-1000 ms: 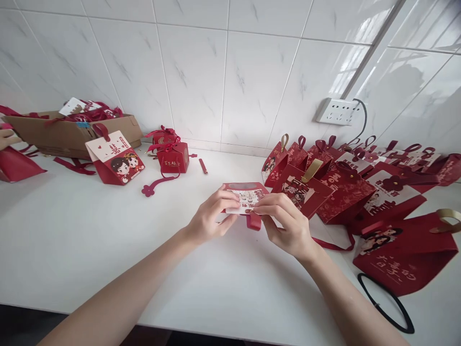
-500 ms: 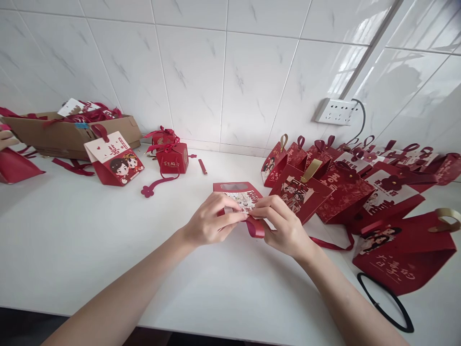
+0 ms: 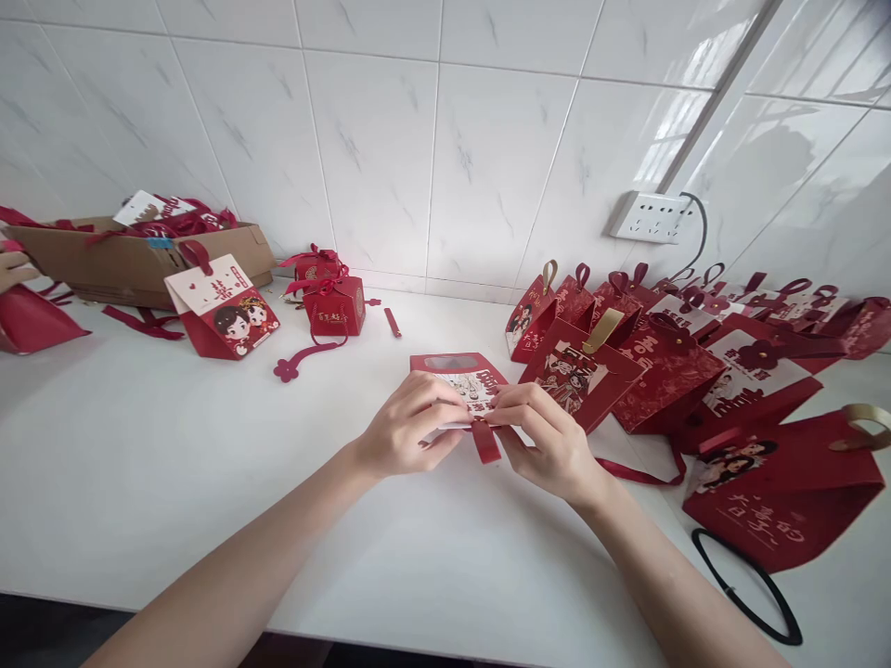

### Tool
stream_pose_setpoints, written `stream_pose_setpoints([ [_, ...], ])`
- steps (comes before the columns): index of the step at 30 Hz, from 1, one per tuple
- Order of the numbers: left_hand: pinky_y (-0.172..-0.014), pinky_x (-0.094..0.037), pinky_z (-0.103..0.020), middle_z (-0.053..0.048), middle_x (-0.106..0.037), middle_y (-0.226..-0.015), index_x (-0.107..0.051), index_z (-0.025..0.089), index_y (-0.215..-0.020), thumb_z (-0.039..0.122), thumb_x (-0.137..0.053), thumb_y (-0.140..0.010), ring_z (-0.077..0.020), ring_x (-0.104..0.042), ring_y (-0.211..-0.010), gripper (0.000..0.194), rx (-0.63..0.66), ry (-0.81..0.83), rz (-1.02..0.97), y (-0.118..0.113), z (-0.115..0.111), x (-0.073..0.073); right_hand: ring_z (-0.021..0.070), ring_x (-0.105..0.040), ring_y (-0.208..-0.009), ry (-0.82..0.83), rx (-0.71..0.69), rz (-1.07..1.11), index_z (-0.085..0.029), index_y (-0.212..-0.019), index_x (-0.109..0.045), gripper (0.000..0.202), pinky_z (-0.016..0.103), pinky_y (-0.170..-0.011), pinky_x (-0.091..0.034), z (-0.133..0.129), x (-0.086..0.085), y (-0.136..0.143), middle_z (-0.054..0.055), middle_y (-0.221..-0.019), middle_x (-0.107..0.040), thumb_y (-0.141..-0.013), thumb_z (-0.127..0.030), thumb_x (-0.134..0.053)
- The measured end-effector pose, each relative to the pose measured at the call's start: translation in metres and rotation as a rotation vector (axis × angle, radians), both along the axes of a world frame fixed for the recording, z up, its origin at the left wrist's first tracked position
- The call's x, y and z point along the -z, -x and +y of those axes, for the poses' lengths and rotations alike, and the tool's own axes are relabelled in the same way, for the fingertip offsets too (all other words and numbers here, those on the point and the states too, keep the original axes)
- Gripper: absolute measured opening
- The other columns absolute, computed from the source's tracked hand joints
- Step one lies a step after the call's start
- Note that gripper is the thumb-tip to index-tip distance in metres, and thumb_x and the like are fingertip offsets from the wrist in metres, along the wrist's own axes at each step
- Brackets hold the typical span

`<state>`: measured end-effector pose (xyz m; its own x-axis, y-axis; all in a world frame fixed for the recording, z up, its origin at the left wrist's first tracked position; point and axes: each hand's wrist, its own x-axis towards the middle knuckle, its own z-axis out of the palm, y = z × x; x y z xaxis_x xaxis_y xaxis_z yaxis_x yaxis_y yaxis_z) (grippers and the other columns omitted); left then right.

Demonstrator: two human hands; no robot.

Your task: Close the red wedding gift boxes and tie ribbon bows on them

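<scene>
A red box with a white printed panel (image 3: 465, 388) lies at the middle of the table, its oval window at the far end. My left hand (image 3: 418, 422) pinches the box's near left edge. On the near right side, my right hand (image 3: 547, 434) grips the same edge, fingertips close to those of the left. Between the two hands a short red ribbon loop (image 3: 485, 442) hangs from the box's near edge toward me. The fingers cover part of the panel.
Many finished-looking red gift boxes (image 3: 661, 371) crowd the right side. A black loop (image 3: 748, 584) lies front right. At left are a patterned box (image 3: 226, 311), small red boxes (image 3: 335, 306) and a cardboard box (image 3: 104, 264) of ribbons. Another person's hand (image 3: 15, 269) holds a red box at far left.
The ribbon loop has swung from pointing right to hanging straight toward me. My fingertips have shifted slightly apart along the box's edge, showing more of the white panel.
</scene>
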<state>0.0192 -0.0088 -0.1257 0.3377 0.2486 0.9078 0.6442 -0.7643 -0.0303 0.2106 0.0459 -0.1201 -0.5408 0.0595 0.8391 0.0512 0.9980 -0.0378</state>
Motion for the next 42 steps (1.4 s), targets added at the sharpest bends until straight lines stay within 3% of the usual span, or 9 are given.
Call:
stream_pose_setpoints([
  [8,-0.065,-0.049,-0.031,-0.003,-0.063,-0.078,-0.057,0.016,-0.09,0.007,-0.065,-0.072,-0.0144,-0.059,-0.072,0.022,-0.017,-0.024,0.075,-0.003,-0.002,0.003,0.0198,-0.056,-0.083,0.041,-0.065,-0.08,-0.015,-0.107,-0.051,0.036,0.036,-0.065,-0.054,-0.009,-0.008,-0.002,0.009,-0.089,-0.053,-0.073,-0.002,-0.056],
  [13,-0.063,-0.047,-0.031,-0.003,-0.063,-0.077,-0.058,0.015,-0.086,0.016,-0.067,-0.076,-0.0144,-0.057,-0.07,0.014,-0.027,-0.032,0.112,-0.003,-0.003,0.001,0.0168,-0.054,-0.075,-0.037,-0.091,0.025,-0.017,-0.087,-0.053,0.027,0.034,-0.061,-0.051,-0.01,-0.005,-0.001,0.006,-0.082,-0.052,-0.071,0.005,-0.055],
  [18,-0.062,-0.046,-0.029,-0.002,-0.061,-0.074,-0.058,0.017,-0.081,0.02,-0.064,-0.08,-0.0134,-0.053,-0.067,0.007,-0.021,-0.042,0.14,0.0,-0.004,-0.002,0.0149,-0.049,-0.069,-0.065,-0.087,0.012,-0.016,-0.081,-0.051,0.025,0.033,-0.058,-0.049,-0.009,-0.004,-0.002,0.004,-0.075,-0.053,-0.07,0.006,-0.058],
  [24,-0.061,-0.044,-0.03,-0.002,-0.062,-0.074,-0.059,0.017,-0.082,0.022,-0.063,-0.08,-0.0141,-0.053,-0.067,0.007,-0.011,-0.036,0.127,-0.001,-0.004,-0.001,0.014,-0.05,-0.067,-0.101,-0.068,0.006,-0.017,-0.078,-0.049,0.019,0.031,-0.056,-0.048,-0.009,-0.008,-0.002,0.004,-0.072,-0.053,-0.076,-0.002,-0.062],
  [37,-0.062,-0.046,-0.03,-0.002,-0.062,-0.075,-0.06,0.018,-0.085,0.021,-0.062,-0.082,-0.0138,-0.054,-0.069,0.005,0.015,-0.043,0.091,-0.004,-0.005,-0.001,0.0141,-0.05,-0.065,-0.114,-0.064,0.016,-0.017,-0.077,-0.05,0.02,0.031,-0.056,-0.048,-0.009,-0.007,-0.004,0.005,-0.071,-0.054,-0.074,-0.001,-0.063],
  [42,-0.063,-0.047,-0.029,-0.001,-0.063,-0.074,-0.057,0.016,-0.083,0.02,-0.07,-0.075,-0.0131,-0.056,-0.069,0.016,0.008,-0.005,0.043,-0.006,-0.007,0.0,0.0153,-0.056,-0.067,-0.088,-0.099,0.01,-0.016,-0.081,-0.051,0.017,0.032,-0.061,-0.05,-0.007,-0.009,-0.003,0.006,-0.072,-0.06,-0.076,-0.006,-0.063],
])
